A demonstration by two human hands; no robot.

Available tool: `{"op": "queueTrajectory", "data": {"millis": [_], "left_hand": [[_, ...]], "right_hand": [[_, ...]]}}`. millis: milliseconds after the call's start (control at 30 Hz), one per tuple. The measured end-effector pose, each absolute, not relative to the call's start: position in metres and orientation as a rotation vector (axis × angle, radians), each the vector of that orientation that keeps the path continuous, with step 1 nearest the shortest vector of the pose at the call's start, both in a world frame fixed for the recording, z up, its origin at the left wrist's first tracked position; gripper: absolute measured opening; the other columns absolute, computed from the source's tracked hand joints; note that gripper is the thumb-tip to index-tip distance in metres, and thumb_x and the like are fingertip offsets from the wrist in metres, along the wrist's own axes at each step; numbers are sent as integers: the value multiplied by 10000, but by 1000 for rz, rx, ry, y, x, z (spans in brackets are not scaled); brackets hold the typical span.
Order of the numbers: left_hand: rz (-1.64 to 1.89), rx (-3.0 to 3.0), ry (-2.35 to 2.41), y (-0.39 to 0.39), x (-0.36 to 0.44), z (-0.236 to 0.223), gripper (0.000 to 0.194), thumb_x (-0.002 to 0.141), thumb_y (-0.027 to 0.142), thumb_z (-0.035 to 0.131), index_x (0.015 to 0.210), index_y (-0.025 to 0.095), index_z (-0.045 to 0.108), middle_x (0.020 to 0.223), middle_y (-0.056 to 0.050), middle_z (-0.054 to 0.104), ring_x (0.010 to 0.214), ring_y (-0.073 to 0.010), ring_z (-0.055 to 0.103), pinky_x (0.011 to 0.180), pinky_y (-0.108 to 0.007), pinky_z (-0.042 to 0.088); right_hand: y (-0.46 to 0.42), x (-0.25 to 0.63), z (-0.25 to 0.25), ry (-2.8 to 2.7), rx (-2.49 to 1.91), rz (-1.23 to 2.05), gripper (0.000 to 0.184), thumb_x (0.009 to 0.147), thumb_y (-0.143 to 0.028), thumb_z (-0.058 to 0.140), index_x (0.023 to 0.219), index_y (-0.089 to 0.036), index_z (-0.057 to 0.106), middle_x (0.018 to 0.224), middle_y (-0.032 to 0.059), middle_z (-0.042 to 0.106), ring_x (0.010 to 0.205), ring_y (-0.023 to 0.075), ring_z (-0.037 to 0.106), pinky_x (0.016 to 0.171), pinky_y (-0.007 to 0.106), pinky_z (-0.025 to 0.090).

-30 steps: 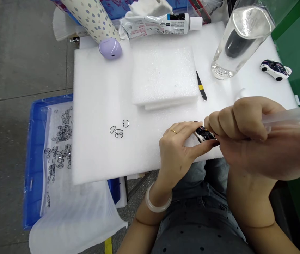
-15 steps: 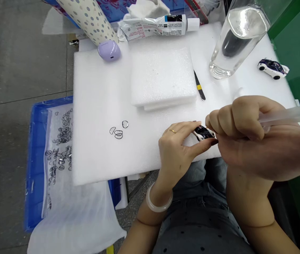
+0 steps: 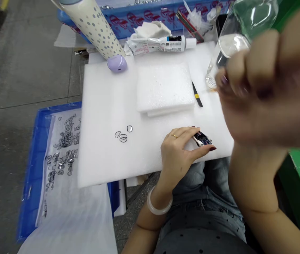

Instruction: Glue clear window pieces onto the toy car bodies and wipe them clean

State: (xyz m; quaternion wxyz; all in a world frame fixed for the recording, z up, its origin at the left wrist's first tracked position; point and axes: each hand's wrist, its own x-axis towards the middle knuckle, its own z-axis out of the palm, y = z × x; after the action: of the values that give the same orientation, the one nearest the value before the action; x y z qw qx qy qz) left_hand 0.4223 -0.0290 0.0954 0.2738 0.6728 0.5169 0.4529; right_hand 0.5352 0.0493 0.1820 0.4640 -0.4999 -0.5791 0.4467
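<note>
My left hand [image 3: 178, 151] is closed on a small toy car [image 3: 202, 138], dark blue and white, pinched between thumb and fingers at the right front of the white foam sheet [image 3: 102, 162]. Raised close to the camera and smeared by motion, my right hand [image 3: 268, 81] is curled into a fist. The translucent plastic tube seen in it half a second ago is hidden now; only a tiny orange tip [image 3: 213, 89] shows beside its fingers. Several thin black-edged clear pieces [image 3: 123, 138] lie on the foam left of the car.
A foam block [image 3: 165, 88] sits mid-sheet, with tweezers [image 3: 197, 95] beside it. Behind are a squeezed tube [image 3: 163, 44], a purple case [image 3: 117, 64], a dotted tumbler [image 3: 94, 28] and a clear water container [image 3: 226, 49]. A blue tray [image 3: 30, 169] with many clear pieces stands left.
My right hand has moved up, away from the toy car and toward the camera. My left hand still holds the car in nearly the same place. The view has shifted a little.
</note>
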Motion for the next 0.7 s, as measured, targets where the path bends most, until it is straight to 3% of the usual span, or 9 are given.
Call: {"op": "queueTrajectory", "data": {"millis": [100, 200, 267, 367, 500, 600, 700], "left_hand": [[1199, 1883, 1404, -33, 418, 91, 481, 703, 477, 863, 1086, 221, 722, 1101, -70, 748, 1039, -264, 674, 941, -458, 566], [1129, 1965, 1396, -37, 415, 87, 502, 712, 404, 879, 1136, 212, 691, 1181, -89, 708, 1077, -276, 670, 946, -461, 577], [1107, 2056, 1388, -41, 417, 84, 485, 746, 342, 861, 1166, 199, 663, 1236, -107, 680, 1098, -287, 668, 931, -466, 590], [1101, 2167, 1369, -47, 419, 84, 463, 815, 293, 800, 1225, 176, 620, 1311, -143, 633, 1148, -296, 647, 925, -466, 596], [1174, 2091, 1417, -48, 393, 90, 349, 881, 332, 731, 1198, 211, 650, 1243, -109, 667, 1145, -261, 637, 953, -440, 580], [1255, 1963, 1854, -40, 349, 93, 216, 918, 301, 678, 1115, 219, 713, 1104, -85, 728, 1042, -259, 668, 924, -454, 573], [1118, 1758, 2298, -28, 307, 93, 202, 916, 280, 647, 1058, 193, 761, 1068, -88, 746, 1010, -294, 669, 912, -484, 551]], "right_hand": [[84, 520, 178, -1424, -1068, 1235, 449, 986, -499, 257, 661, -215, 381, 739, 53, 491, 786, 187, 565, 806, 350, 493], [81, 541, 175, -1358, -975, 1196, 372, 936, -485, 303, 798, -210, 512, 936, 89, 613, 932, 215, 629, 895, 378, 509], [63, 570, 171, -1227, -1032, 927, 361, 921, -493, 351, 846, -214, 566, 885, 91, 604, 874, 223, 634, 802, 377, 517], [44, 616, 156, -1222, -1405, 480, 239, 811, -402, 538, 667, -211, 545, 662, 36, 531, 599, 170, 521, 619, 335, 422], [48, 643, 123, -1676, -2019, 155, 232, 723, -439, 582, 746, -215, 636, 720, 24, 630, 652, 188, 540, 669, 342, 374], [54, 645, 108, -1606, -2042, 110, 295, 758, -454, 521, 844, -217, 674, 801, 40, 673, 684, 197, 586, 707, 350, 397], [57, 648, 100, -1617, -2087, 32, 295, 744, -467, 544, 825, -224, 689, 858, 49, 678, 695, 204, 592, 685, 352, 388]]}}
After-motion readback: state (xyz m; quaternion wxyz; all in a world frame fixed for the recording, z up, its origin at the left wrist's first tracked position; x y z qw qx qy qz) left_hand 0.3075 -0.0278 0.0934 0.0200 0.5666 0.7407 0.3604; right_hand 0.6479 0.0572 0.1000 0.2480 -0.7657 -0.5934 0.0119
